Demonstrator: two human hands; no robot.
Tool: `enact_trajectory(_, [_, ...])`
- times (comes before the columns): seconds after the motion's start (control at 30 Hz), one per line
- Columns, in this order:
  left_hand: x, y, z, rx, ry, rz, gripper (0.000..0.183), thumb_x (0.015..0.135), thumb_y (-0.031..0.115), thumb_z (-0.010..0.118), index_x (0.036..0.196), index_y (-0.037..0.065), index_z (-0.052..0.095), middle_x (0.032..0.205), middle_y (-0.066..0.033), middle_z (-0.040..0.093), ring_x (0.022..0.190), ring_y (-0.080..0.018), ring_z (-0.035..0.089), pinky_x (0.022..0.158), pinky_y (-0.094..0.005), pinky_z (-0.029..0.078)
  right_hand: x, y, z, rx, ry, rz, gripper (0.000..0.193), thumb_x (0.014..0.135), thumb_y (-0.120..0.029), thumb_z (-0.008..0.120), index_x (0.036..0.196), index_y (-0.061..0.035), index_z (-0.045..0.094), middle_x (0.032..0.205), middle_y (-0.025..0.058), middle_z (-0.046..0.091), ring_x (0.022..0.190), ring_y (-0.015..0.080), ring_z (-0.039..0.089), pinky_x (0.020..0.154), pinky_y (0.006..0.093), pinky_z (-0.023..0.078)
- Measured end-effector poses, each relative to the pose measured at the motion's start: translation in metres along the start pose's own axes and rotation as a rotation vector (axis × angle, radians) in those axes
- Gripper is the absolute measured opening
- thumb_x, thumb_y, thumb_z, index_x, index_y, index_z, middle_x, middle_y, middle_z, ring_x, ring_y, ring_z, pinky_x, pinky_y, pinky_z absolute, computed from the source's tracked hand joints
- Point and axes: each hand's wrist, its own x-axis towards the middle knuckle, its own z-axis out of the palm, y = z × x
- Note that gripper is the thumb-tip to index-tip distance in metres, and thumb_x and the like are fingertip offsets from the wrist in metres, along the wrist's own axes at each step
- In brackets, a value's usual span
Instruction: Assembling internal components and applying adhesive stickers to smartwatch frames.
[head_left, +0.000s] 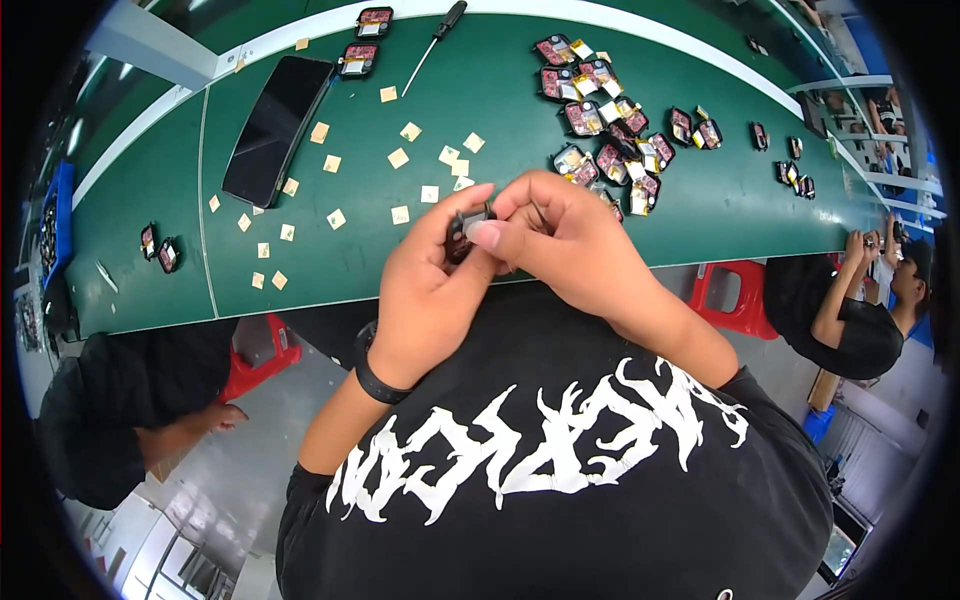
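Observation:
Near the table's front edge, my left hand (428,290) is closed around a small black device casing (463,226), its fingers hiding much of it. My right hand (570,232) is closed too, its thumb pressed against a greyish part of the same casing and its fingers curled behind. A thin dark piece shows between the right fingers; I cannot tell what it is. Beyond my hands to the right lies a heap of open black casings (582,118) with red circuit boards and silvery battery packs. Small cream paper squares (398,158) are scattered ahead and to the left.
A black phone (278,130) lies at the left, and a screwdriver (437,45) at the far side by two casings (358,60). Two more casings (167,254) and tweezers (107,277) sit far left. Co-workers sit on both sides, beside red stools (735,298).

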Motion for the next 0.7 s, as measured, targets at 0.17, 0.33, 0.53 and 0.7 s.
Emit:
enact_trajectory(0.17, [-0.002,0.009,-0.017,-0.270,-0.008,-0.195,0.051,0.099,-0.002,0.053,0.148,-0.001,0.038,0.132,-0.0223,0.059,0.104,-0.0220,0.069,0.092,-0.0315,0.058,-0.019,-0.001,-0.034,-0.217,0.137,-0.132,0.027,0.089,-0.017,0.079,0.104,0.0007,0.066,0.069,-0.0001,0.062,0.061,0.0025,0.052,0.053,0.0215,0.038])
enact_trajectory(0.33, [-0.014,0.026,-0.014,-0.314,0.059,-0.116,0.063,0.094,-0.008,0.051,0.153,0.000,0.030,0.141,-0.0299,0.052,0.113,-0.0282,0.068,0.096,-0.0344,0.057,-0.030,0.012,-0.060,-0.812,0.305,-0.349,0.032,0.083,-0.017,0.081,0.108,-0.0020,0.069,0.081,0.0096,0.064,0.066,0.0217,0.062,0.058,0.0357,0.049])
enact_trajectory(0.53, [-0.027,0.047,0.000,-0.154,-0.012,0.030,0.071,0.087,-0.015,0.046,0.154,-0.003,0.027,0.147,-0.0309,0.046,0.118,-0.0335,0.066,0.101,-0.0356,0.055,-0.021,0.007,-0.046,-1.157,0.348,-0.361,0.037,0.086,-0.026,0.077,0.115,-0.0056,0.066,0.086,0.0108,0.063,0.072,0.0293,0.067,0.061,0.0392,0.052])
enact_trajectory(0.7, [-0.037,0.062,0.004,-0.096,-0.029,0.092,0.074,0.086,-0.018,0.042,0.156,-0.004,0.024,0.149,-0.0307,0.043,0.120,-0.0345,0.065,0.102,-0.0351,0.054,-0.008,0.016,-0.041,-1.317,0.366,-0.293,0.034,0.088,-0.026,0.074,0.115,-0.0076,0.064,0.086,0.0101,0.064,0.075,0.0296,0.068,0.062,0.0401,0.055])
